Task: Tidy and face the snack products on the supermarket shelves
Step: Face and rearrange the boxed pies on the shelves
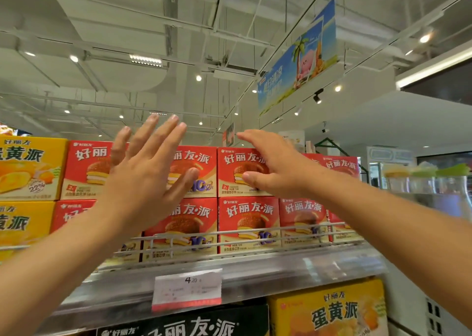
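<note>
Both arms reach up toward the top shelf (229,266), where red pie boxes (246,223) stand two tiers high behind a low wire rail (255,233), their printed fronts turned outward. The left hand (143,172) is raised with its back to the camera, fingers straight and spread, thumb out to the right; it is in front of the upper-tier red boxes and grips nothing, and whether the palm touches a box face cannot be told. The right hand (275,164) is also open as a grip: its fingers stretch leftward over the top edge of an upper red box (235,174), and the thumb lies against that box's front near the pie picture, though real contact is hard to confirm. Yellow egg-yolk pie boxes (28,167) sit stacked just beside the red ones on the left. A price tag (187,288) reading 4.20 hangs on the shelf's front strip. On the shelf below are a black pie box (184,323) and a yellow box (332,310) side by side. A blue hanging banner (298,59) with a palm tree is overhead
</note>
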Motion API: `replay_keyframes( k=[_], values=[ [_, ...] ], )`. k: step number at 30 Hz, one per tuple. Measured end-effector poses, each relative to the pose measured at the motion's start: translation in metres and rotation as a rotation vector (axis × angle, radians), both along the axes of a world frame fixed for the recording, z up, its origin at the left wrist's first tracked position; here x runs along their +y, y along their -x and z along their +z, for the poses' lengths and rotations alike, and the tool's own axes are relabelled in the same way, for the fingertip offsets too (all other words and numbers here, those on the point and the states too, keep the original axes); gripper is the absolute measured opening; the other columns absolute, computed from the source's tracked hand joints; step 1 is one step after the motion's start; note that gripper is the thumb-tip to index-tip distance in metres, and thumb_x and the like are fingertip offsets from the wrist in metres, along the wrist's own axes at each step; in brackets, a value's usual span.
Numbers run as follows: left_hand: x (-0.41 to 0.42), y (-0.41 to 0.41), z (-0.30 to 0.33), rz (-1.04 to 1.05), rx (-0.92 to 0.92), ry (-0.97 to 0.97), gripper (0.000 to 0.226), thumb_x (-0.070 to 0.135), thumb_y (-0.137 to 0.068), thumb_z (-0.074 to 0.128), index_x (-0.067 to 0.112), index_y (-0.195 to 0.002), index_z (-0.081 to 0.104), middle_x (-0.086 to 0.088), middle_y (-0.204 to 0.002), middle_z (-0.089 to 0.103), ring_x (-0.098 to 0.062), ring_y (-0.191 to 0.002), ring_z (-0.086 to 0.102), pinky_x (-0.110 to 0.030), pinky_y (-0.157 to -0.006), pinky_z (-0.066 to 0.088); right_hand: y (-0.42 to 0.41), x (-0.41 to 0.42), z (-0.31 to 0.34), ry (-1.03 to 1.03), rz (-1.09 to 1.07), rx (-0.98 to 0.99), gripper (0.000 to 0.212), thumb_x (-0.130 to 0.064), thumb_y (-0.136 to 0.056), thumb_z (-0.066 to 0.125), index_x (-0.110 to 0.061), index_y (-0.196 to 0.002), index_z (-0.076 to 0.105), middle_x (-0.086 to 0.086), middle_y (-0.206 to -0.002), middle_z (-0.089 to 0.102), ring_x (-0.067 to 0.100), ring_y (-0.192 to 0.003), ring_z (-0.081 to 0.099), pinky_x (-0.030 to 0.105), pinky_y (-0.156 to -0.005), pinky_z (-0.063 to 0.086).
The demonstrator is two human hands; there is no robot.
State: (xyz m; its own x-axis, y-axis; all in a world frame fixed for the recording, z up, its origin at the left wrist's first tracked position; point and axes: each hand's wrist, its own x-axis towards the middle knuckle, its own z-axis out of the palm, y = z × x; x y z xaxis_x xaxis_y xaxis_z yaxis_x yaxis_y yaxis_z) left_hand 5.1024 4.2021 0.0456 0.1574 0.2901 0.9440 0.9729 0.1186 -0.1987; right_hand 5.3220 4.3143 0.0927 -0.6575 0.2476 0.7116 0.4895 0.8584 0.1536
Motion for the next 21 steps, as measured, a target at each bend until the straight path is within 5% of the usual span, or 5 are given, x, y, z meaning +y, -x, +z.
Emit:
replay_keyframes(
  k=[4,9,16,21],
  values=[
    [-0.006,-0.017,-0.07,-0.118,0.112,-0.025,0.048,0.045,-0.091,0.045,0.016,-0.126,0.06,-0.006,-0.137,0.055,-0.028,-0.13,0.045,-0.046,-0.103,0.029,-0.009,-0.009,-0.074,-0.12,0.191,0.098,0.056,-0.031,-0.092,0.058,-0.02,-0.144,0.04,-0.003,-0.149,0.038,0.01,-0.14,0.026,0.033,-0.118,0.02],
    [-0.014,-0.018,-0.11,0.014,0.097,0.027,0.047,0.035,-0.094,0.051,0.0,-0.122,0.064,-0.017,-0.122,0.062,-0.039,-0.112,0.057,-0.053,-0.095,0.043,-0.009,-0.004,-0.146,-0.027,0.213,0.102,0.051,-0.028,-0.095,0.05,-0.012,-0.143,0.044,0.004,-0.151,0.038,0.018,-0.142,0.026,0.032,-0.119,0.015],
    [-0.013,-0.031,-0.12,0.103,-0.029,0.046,0.046,0.033,-0.094,0.05,0.001,-0.125,0.06,-0.018,-0.117,0.06,-0.037,-0.109,0.053,-0.045,-0.099,0.035,0.007,0.007,-0.167,-0.117,0.197,0.25,0.044,-0.022,-0.093,0.054,-0.006,-0.134,0.053,0.009,-0.135,0.052,0.023,-0.129,0.04,0.036,-0.116,0.023],
    [-0.022,-0.036,-0.16,0.022,0.082,0.011,0.043,0.02,-0.095,0.053,0.0,-0.133,0.052,-0.02,-0.138,0.052,-0.036,-0.133,0.044,-0.056,-0.111,0.031,0.01,0.007,-0.17,-0.141,0.215,0.297,0.041,-0.02,-0.092,0.053,-0.005,-0.13,0.056,0.012,-0.134,0.052,0.028,-0.129,0.04,0.034,-0.116,0.019]
  ],
)
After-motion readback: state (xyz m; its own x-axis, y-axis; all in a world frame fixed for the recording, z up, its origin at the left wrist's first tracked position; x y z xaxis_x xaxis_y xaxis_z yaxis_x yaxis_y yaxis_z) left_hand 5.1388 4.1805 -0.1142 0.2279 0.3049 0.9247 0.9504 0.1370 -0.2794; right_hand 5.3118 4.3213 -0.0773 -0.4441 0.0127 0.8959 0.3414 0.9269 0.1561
